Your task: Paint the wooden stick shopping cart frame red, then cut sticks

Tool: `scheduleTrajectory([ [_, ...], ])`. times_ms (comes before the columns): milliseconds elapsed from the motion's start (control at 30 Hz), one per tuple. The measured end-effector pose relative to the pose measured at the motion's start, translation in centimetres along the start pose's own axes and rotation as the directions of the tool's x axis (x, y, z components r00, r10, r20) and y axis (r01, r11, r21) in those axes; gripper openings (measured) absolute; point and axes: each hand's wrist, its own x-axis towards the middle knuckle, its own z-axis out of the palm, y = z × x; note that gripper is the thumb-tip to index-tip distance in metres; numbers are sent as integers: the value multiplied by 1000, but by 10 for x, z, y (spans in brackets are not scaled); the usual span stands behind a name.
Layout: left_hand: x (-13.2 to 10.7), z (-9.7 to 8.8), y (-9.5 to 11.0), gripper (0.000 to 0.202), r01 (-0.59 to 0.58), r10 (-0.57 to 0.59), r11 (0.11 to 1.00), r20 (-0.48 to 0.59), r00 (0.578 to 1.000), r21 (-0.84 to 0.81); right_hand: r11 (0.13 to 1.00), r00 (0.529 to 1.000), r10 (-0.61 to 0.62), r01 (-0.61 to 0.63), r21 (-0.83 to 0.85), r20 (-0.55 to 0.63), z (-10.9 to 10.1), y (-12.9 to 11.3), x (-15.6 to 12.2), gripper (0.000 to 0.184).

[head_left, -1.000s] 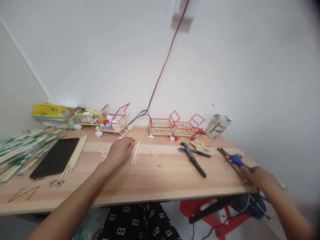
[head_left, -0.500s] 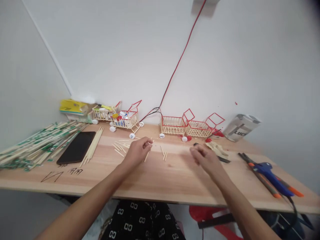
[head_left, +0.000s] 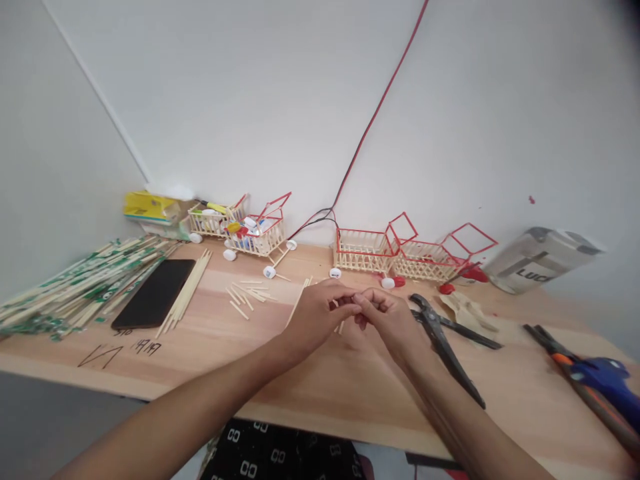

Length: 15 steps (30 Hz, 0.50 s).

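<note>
My left hand [head_left: 320, 312] and my right hand [head_left: 387, 319] meet fingertip to fingertip over the middle of the wooden table [head_left: 280, 373]. Both are closed in a pinch. A thin wooden stick [head_left: 299, 301] runs out from under my left hand toward the far left. What the right fingers pinch is too small to make out. Short loose sticks [head_left: 245, 293] lie just left of the hands. Black pliers [head_left: 440, 333] lie immediately right of my right hand.
Small stick carts with red frames [head_left: 410, 253] and a filled cart [head_left: 250, 230] stand along the wall. A black phone [head_left: 155, 293], long sticks [head_left: 187, 293] and green-wrapped chopsticks [head_left: 65, 287] lie left. A blue glue gun [head_left: 605, 380] and a silver can [head_left: 540, 257] are right.
My right hand left the glue gun at the right edge and swung in to meet my left hand at the middle. The left hand lifted from the sticks, pinching one. The view shifted right.
</note>
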Motion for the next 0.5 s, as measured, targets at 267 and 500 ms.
scheduleTrajectory([
  [267,-9,-2,-18,15,-263,273,943,-23,962,206,996,999,28,-25,-81,28,2,9,-20,32],
  [500,0,-11,-16,20,-239,259,944,-63,964,227,977,993,-78,94,-190,89,1,5,-24,28],
])
